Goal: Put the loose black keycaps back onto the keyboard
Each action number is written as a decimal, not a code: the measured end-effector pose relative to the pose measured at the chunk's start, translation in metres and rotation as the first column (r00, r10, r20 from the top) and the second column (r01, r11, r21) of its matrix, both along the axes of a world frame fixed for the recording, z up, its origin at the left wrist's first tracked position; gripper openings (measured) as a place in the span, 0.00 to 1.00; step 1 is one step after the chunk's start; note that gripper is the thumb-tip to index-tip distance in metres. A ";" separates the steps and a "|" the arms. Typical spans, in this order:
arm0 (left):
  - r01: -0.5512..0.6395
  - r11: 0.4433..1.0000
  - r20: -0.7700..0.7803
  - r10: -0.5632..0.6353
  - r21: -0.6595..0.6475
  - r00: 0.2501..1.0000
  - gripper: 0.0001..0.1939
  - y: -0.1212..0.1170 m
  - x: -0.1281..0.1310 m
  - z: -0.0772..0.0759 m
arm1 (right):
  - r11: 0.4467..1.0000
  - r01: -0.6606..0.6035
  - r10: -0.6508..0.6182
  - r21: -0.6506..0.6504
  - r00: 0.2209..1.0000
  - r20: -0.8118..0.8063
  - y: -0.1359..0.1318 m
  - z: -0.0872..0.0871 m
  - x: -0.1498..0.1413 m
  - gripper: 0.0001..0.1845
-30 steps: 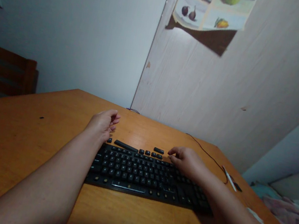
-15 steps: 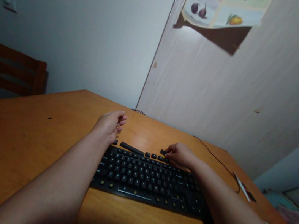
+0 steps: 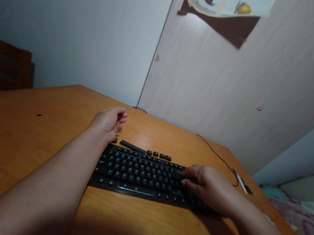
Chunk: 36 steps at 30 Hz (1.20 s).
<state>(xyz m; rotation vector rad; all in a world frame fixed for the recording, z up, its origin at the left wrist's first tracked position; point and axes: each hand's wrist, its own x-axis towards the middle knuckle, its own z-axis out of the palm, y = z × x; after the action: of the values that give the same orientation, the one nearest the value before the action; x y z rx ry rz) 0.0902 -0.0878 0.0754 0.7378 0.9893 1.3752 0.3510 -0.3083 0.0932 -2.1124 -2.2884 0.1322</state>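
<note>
A black keyboard (image 3: 140, 175) lies on the table, with its bottom row showing bare key sockets where caps are off. Behind it rest a long black space bar (image 3: 133, 146) and several small loose keycaps (image 3: 155, 154). Over the keyboard's right part is my right hand (image 3: 207, 185), thumb and fingers closed on a keycap that they mostly hide. My left hand (image 3: 109, 123) rests beyond the keyboard's far left corner, fingers loosely curled and apart, with nothing visible in them. Another keycap (image 3: 115, 141) lies close by its wrist.
The wooden table (image 3: 33, 144) reaches to the wall. At its right side are a thin cable (image 3: 217, 154) and a white pen-like stick (image 3: 240, 181). A small black piece (image 3: 39, 115) lies far left. A wooden chair (image 3: 1, 61) stands beyond the left edge.
My right hand has left the row of loose keycaps with one keycap and moved right and nearer, over the keyboard's right part. My left hand keeps its place. The view has shifted slightly.
</note>
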 end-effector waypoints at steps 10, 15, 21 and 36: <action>-0.003 1.000 0.002 0.003 -0.002 1.000 0.04 0.001 0.000 -0.001 | 0.997 -0.047 0.039 0.065 0.991 0.125 -0.030 -0.018 -0.015 0.09; -0.007 1.000 -0.002 0.007 -0.013 1.000 0.04 0.002 0.000 -0.002 | 0.993 -0.060 0.045 0.103 0.988 0.147 -0.031 -0.022 -0.019 0.10; -0.010 1.000 0.010 0.011 -0.010 1.000 0.04 0.002 0.000 -0.002 | 0.992 -0.066 0.045 0.107 0.981 0.189 -0.030 -0.024 -0.021 0.09; 0.002 1.000 0.009 -0.002 -0.005 1.000 0.05 0.001 0.000 -0.001 | 0.996 -0.062 0.047 0.066 0.976 0.215 -0.024 -0.021 -0.023 0.10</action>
<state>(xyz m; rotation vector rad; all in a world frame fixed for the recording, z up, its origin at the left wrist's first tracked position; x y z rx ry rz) 0.0903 -0.0872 0.0742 0.7281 0.9843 1.3725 0.3279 -0.3320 0.0718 -2.1227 -2.4247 -0.1831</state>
